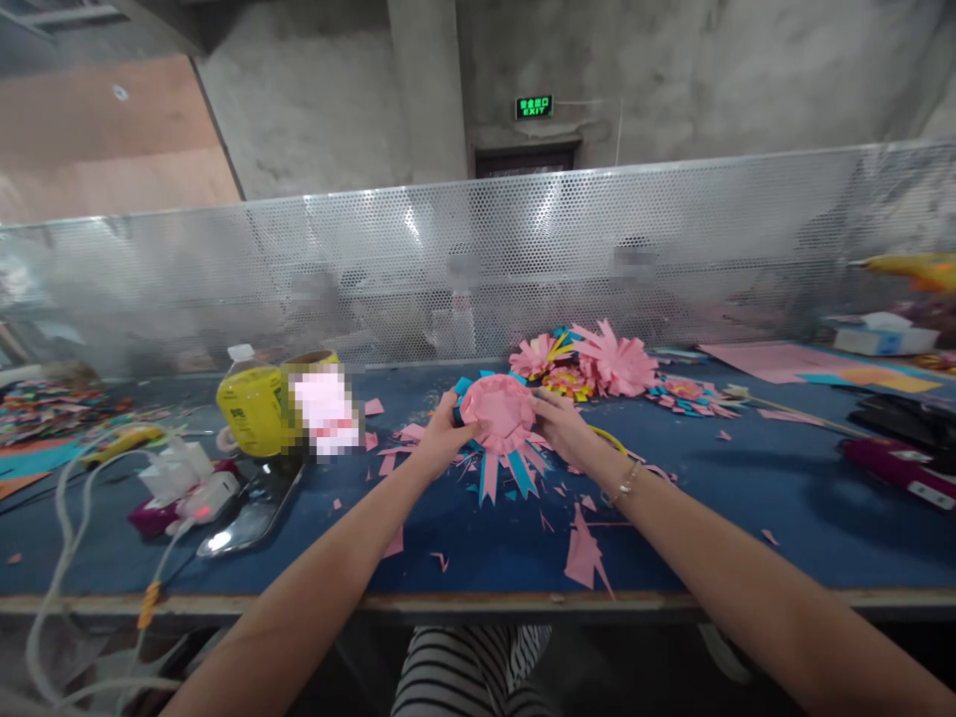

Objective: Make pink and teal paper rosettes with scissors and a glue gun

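Observation:
Between my two hands is a pink and blue paper rosette (502,416), its round pink centre facing me and its pink and blue ribbon tails hanging toward the table. My left hand (446,430) grips its left edge, thumb on the front. On the opposite edge my right hand (557,423) is closed around the rim. The fingers behind the rosette are hidden. Pink paper scraps (585,553) lie on the blue table below. Just beyond my right hand sit finished-looking paper flowers (616,360) in pink, yellow and blue.
A yellow-labelled bottle (250,403), a phone (258,508) and a power strip with white chargers (190,488) stand at left with loose cables. A perforated metal screen (478,269) closes off the back. At right lie pink sheets (777,360), a tissue box (882,335) and a purple power strip (896,468).

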A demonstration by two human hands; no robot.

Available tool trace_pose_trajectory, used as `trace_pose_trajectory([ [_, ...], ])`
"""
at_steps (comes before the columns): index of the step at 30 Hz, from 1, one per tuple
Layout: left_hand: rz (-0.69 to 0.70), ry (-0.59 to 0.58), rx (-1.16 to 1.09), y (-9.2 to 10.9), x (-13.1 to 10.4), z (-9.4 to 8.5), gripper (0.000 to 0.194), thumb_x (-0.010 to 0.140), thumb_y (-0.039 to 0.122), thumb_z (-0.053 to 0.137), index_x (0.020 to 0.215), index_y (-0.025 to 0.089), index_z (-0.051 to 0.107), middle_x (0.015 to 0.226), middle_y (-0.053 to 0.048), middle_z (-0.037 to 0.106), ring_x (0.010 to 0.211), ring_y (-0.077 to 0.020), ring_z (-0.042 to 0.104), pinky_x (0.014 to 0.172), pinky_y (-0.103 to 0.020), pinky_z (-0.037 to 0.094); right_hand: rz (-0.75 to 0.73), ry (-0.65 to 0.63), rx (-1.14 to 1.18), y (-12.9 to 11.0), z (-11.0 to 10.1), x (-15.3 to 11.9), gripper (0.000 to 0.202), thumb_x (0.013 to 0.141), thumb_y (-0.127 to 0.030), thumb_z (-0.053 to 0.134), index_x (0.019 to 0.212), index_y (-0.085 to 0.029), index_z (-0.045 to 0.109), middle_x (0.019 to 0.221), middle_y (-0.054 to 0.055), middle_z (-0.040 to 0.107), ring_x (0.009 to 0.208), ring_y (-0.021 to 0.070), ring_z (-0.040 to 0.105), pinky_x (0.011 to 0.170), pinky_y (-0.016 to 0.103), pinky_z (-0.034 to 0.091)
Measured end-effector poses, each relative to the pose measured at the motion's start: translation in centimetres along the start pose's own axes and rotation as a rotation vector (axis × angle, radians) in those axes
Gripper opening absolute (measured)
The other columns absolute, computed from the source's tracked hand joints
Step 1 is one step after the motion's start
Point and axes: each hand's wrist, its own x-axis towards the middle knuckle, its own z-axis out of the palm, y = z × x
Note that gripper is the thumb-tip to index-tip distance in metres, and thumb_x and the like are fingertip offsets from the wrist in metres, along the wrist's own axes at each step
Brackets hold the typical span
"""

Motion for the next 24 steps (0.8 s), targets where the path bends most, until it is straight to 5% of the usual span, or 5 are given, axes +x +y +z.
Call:
trace_pose_trajectory([
  [11,-0.128,-0.086,-0.194,2.5,-0.5,0.8,0.063,0.053,0.016,0.07,0.112,0.021,0.047,0.093,-0.001,0.055,0.077,-0.0115,0.052,0.069,-0.025,0.044,0.126,-0.093,0.129,-1.8,0.5,-1.1,0.021,0.057,-0.021,0.067,0.077,-0.022,0.06,0.062,-0.006,0.055,0.049,0.0047,0.044,0.047,0.018,0.038],
  [24,-0.217,-0.067,-0.115,2.1,-0.4,0.5,0.049,0.053,0.016,0.07,0.098,0.016,0.052,0.083,-0.001,0.056,0.071,-0.011,0.053,0.062,-0.023,0.043,0.084,-0.063,0.005,-0.2,-0.3,-0.1,0.018,0.058,-0.021,0.068,0.074,-0.021,0.059,0.066,-0.005,0.055,0.055,0.0037,0.045,0.05,0.016,0.036],
])
